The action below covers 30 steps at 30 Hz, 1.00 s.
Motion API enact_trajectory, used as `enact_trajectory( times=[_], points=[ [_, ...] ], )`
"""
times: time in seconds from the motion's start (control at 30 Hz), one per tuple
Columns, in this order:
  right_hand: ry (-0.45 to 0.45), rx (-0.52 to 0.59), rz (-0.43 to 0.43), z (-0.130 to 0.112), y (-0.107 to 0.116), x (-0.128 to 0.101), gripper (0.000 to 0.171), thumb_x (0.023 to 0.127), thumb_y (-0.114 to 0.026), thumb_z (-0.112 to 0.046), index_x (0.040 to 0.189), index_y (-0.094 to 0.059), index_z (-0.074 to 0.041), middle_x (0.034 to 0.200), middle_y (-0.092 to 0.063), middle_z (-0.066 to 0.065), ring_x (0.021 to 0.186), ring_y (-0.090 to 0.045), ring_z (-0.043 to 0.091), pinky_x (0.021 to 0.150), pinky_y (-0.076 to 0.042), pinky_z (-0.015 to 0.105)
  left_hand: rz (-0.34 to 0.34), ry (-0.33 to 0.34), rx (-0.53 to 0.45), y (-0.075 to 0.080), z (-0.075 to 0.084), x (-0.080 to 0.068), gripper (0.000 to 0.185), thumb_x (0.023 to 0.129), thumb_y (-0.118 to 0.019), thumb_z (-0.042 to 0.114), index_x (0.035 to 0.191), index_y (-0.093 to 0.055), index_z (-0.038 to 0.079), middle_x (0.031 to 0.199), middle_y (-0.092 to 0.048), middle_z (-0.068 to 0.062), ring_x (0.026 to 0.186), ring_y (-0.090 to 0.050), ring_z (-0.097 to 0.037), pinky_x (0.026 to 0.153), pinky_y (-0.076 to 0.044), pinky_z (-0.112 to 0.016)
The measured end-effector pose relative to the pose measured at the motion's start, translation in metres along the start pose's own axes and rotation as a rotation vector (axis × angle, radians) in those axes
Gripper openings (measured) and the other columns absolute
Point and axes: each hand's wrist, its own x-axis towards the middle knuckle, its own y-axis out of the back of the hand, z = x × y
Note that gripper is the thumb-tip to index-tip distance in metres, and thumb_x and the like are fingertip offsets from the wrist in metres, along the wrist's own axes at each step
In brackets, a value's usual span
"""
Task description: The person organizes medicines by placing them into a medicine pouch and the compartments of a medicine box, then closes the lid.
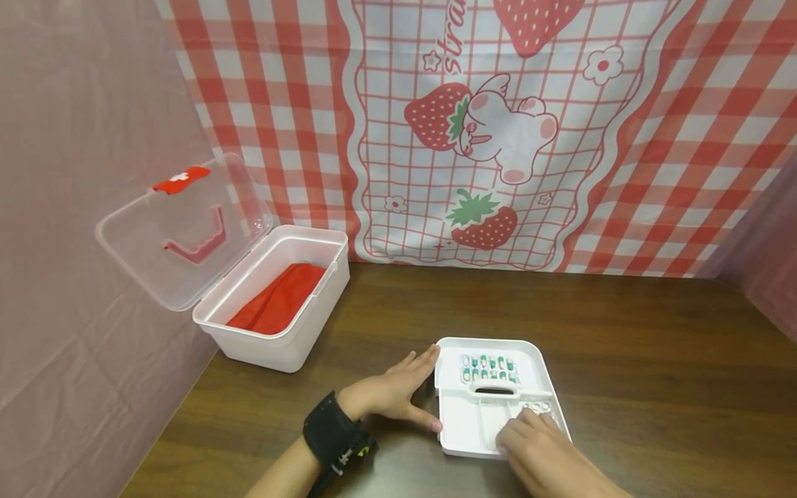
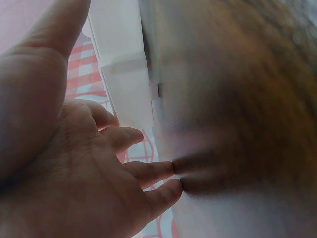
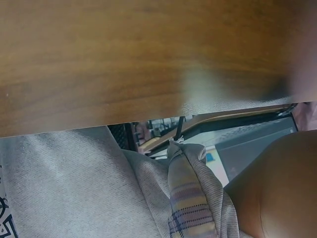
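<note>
1. Where the dark wooden counter (image 1: 623,360) meets the back wall, a red-and-white checked cloth (image 1: 498,131) printed with strawberries and a white bunny hangs behind the white tray (image 1: 542,363); plain pink fabric (image 1: 68,207) covers the wall to the far left of the tray.
2. Well to the left of the tray and farther back stands a white storage box (image 1: 283,346) with its clear lid (image 1: 180,232) swung open; something red (image 1: 280,299) lies inside it.
3. The tray sits on the counter near its front edge. It is a shallow white plastic insert with a slotted handle (image 1: 495,391) across its middle.
4. Behind the handle, a blister sheet of green-and-white capsules (image 1: 488,368) lies flat in the tray's rear compartment.
5. In front of the handle, a silvery blister sheet (image 1: 537,409) lies in the tray's front right part.
6. The left hand (image 1: 395,394), with a black wrist strap (image 1: 336,439), rests on the counter, its grip released, straight fingers and thumb touching the tray's left edge.
7. The right hand (image 1: 542,449) reaches into the tray's front part, fingertips on the silvery sheet; whether they pinch it I cannot tell.
</note>
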Motion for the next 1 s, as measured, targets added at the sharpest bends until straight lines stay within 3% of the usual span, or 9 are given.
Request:
enact_trajectory(
  times=[0.1,0.33,0.5,0.73,1.0],
  points=[
    [-0.017,-0.001,0.01,-0.001,0.0,-0.001,0.024,0.068,-0.071,-0.019,0.071,-0.049,-0.027,0.071,-0.041,-0.023,0.076,-0.038,0.001,0.068,-0.031,0.023,0.001,0.004,0.003,-0.001,0.0,0.0,0.111,0.072,-0.068,0.053,0.147,0.002,0.01,0.154,0.001,-0.007,0.141,-0.004,-0.033,0.113,-0.012,-0.046],
    [-0.017,0.006,0.043,0.0,-0.001,-0.004,0.006,0.079,-0.067,-0.029,0.075,-0.063,-0.027,0.086,-0.056,-0.017,0.086,-0.045,0.007,0.072,-0.034,0.03,-0.002,0.006,0.005,-0.001,0.001,-0.001,0.111,0.072,-0.068,0.053,0.147,0.002,0.01,0.154,0.001,-0.007,0.141,-0.004,-0.033,0.112,-0.013,-0.047],
    [-0.021,0.006,0.032,0.001,-0.003,-0.006,0.009,0.081,-0.066,-0.033,0.073,-0.066,-0.028,0.093,-0.059,-0.012,0.091,-0.047,0.011,0.073,-0.036,0.033,0.001,-0.004,0.009,-0.002,0.0,-0.001,0.112,0.072,-0.068,0.053,0.147,0.002,0.009,0.154,0.001,-0.008,0.141,-0.004,-0.033,0.113,-0.012,-0.047],
    [0.003,0.009,0.094,0.005,-0.002,-0.008,0.01,0.085,-0.061,-0.034,0.077,-0.061,-0.027,0.09,-0.059,-0.013,0.089,-0.049,0.011,0.077,-0.034,0.033,-0.007,0.007,0.001,-0.002,0.001,0.0,0.112,0.072,-0.068,0.053,0.147,0.002,0.01,0.154,0.001,-0.006,0.141,-0.003,-0.033,0.113,-0.012,-0.046],
    [-0.059,-0.006,0.105,0.014,0.014,-0.017,0.028,0.094,-0.046,-0.04,0.085,-0.066,-0.022,0.09,-0.062,-0.01,0.088,-0.053,0.012,0.076,-0.037,0.035,-0.01,0.001,-0.006,-0.001,-0.001,0.001,0.111,0.073,-0.068,0.053,0.147,0.002,0.009,0.154,0.002,-0.006,0.141,-0.002,-0.031,0.113,-0.01,-0.045]
  ],
)
